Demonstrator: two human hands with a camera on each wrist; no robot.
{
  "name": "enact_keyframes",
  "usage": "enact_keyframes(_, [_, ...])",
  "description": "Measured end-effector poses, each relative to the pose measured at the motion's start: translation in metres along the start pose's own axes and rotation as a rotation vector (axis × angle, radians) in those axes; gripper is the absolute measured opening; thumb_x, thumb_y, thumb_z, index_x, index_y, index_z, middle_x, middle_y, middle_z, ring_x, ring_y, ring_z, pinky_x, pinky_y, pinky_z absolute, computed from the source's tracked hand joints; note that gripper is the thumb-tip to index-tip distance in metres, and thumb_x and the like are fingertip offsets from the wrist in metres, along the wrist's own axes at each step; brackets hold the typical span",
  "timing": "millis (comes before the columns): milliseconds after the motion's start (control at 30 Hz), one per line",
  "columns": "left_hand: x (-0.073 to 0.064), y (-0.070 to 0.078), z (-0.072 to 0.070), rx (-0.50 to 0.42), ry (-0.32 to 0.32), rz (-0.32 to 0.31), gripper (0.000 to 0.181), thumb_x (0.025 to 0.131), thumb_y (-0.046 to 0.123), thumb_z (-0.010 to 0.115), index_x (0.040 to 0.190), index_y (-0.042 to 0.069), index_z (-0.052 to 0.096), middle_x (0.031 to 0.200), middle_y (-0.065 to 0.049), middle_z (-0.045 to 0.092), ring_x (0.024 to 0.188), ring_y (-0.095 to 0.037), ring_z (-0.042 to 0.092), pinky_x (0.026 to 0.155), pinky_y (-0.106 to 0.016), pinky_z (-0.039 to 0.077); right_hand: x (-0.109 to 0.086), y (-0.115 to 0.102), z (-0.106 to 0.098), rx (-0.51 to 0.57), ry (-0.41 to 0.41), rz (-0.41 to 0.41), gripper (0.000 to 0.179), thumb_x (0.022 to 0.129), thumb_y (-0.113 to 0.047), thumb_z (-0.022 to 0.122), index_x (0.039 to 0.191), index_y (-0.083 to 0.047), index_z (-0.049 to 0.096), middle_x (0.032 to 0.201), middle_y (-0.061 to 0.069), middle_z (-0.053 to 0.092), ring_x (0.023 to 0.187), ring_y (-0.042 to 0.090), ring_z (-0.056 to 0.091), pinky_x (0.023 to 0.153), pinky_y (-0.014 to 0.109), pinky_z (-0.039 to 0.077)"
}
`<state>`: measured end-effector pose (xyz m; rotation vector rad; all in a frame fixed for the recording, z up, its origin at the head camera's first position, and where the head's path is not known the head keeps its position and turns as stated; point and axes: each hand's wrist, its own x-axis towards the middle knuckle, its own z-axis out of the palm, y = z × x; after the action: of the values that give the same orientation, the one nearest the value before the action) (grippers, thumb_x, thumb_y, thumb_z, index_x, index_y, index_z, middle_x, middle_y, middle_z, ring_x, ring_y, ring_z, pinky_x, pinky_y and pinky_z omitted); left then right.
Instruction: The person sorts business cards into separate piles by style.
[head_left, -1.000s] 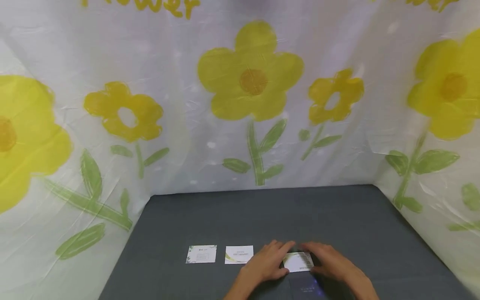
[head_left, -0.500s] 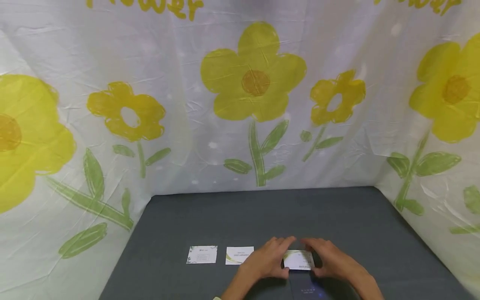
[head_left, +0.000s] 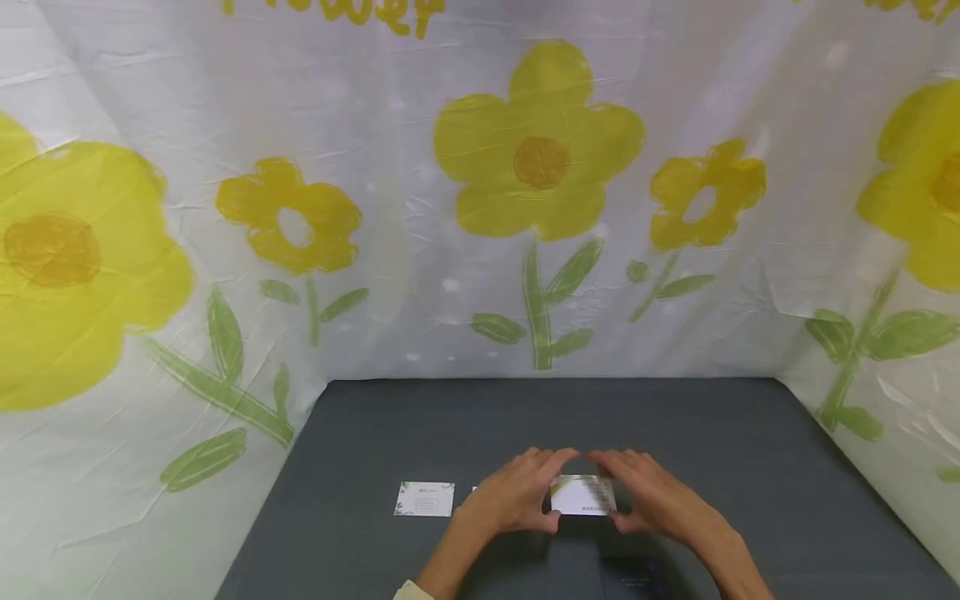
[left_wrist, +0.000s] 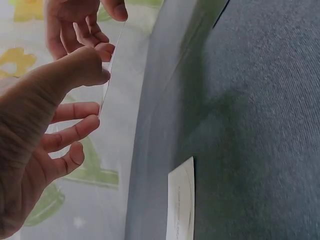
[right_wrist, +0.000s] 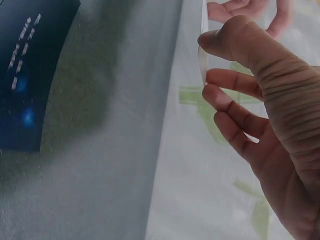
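A white business card (head_left: 582,496) with a yellow-green band along its far edge is raised off the table between both hands. My left hand (head_left: 517,492) pinches its left end, and my right hand (head_left: 652,496) pinches the right end. Both wrist views show it nearly edge-on, as a thin pale strip (right_wrist: 203,50) between thumb and fingertips. Below the hands, a dark blue card (head_left: 633,577) with small print lies flat on the table.
On the dark grey table (head_left: 555,417), a white card with leafy corners (head_left: 424,499) lies to the left. Another white card (left_wrist: 181,200) lies beneath my left hand, mostly hidden in the head view. A flower-printed white curtain (head_left: 420,333) encloses the back and sides.
Both hands have lifted the white business card from over the dark blue card and moved it up and away from it. The head view has swung slightly left.
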<state>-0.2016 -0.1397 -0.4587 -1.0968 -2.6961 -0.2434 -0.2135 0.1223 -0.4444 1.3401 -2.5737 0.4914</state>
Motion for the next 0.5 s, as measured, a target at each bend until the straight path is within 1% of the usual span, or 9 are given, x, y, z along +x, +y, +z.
enact_keyframes(67, [-0.007, -0.007, -0.002, -0.020, -0.016, -0.021, 0.085, 0.079, 0.033, 0.084, 0.152, 0.016, 0.044, 0.123, 0.001, 0.072, 0.111, -0.016, 0.067, 0.090, -0.027, 0.056, 0.008, -0.003, 0.006, 0.027, -0.014, 0.009, 0.076, 0.075, -0.016, 0.092, 0.140, -0.003, 0.054, 0.111, -0.002, 0.069, 0.098, 0.018, 0.064, 0.086, 0.051, 0.053])
enact_keyframes(133, [-0.017, -0.017, -0.004, -0.037, -0.032, -0.056, 0.084, 0.079, 0.031, 0.084, 0.152, 0.017, 0.044, 0.122, 0.001, 0.072, 0.111, -0.016, 0.066, 0.091, -0.029, 0.056, 0.019, -0.007, 0.015, 0.051, -0.020, 0.008, 0.074, 0.077, -0.016, 0.091, 0.140, -0.002, 0.054, 0.111, -0.002, 0.069, 0.099, 0.018, 0.064, 0.088, 0.051, 0.053])
enact_keyframes(233, [-0.036, -0.034, -0.006, -0.074, -0.069, -0.114, 0.083, 0.079, 0.028, 0.083, 0.152, 0.018, 0.044, 0.119, 0.002, 0.071, 0.109, -0.014, 0.064, 0.091, -0.029, 0.055, 0.040, -0.014, 0.032, 0.073, -0.035, -0.013, 0.072, 0.079, -0.017, 0.089, 0.140, -0.002, 0.054, 0.111, 0.000, 0.069, 0.099, 0.018, 0.063, 0.088, 0.049, 0.052])
enact_keyframes(300, [-0.049, -0.046, -0.005, -0.091, -0.094, -0.146, 0.083, 0.079, 0.027, 0.083, 0.152, 0.018, 0.044, 0.116, 0.004, 0.070, 0.107, -0.012, 0.063, 0.090, -0.028, 0.054, 0.052, -0.020, 0.044, 0.081, -0.050, -0.031, 0.072, 0.080, -0.018, 0.089, 0.141, -0.001, 0.054, 0.111, 0.001, 0.068, 0.097, 0.017, 0.062, 0.087, 0.046, 0.052])
enact_keyframes(400, [-0.066, -0.061, 0.000, -0.097, -0.112, -0.169, 0.084, 0.079, 0.027, 0.082, 0.152, 0.019, 0.042, 0.116, 0.006, 0.068, 0.104, -0.009, 0.061, 0.089, -0.026, 0.053, 0.067, -0.028, 0.059, 0.081, -0.076, -0.040, 0.072, 0.081, -0.021, 0.088, 0.141, -0.002, 0.053, 0.111, 0.002, 0.067, 0.097, 0.017, 0.061, 0.086, 0.045, 0.051])
enact_keyframes(500, [-0.079, -0.071, 0.004, -0.076, -0.101, -0.171, 0.085, 0.078, 0.028, 0.083, 0.152, 0.018, 0.043, 0.114, 0.005, 0.068, 0.102, -0.009, 0.061, 0.087, -0.027, 0.053, 0.078, -0.034, 0.069, 0.080, -0.087, -0.044, 0.074, 0.081, -0.022, 0.089, 0.142, -0.002, 0.052, 0.114, 0.004, 0.068, 0.098, 0.019, 0.062, 0.089, 0.047, 0.052])
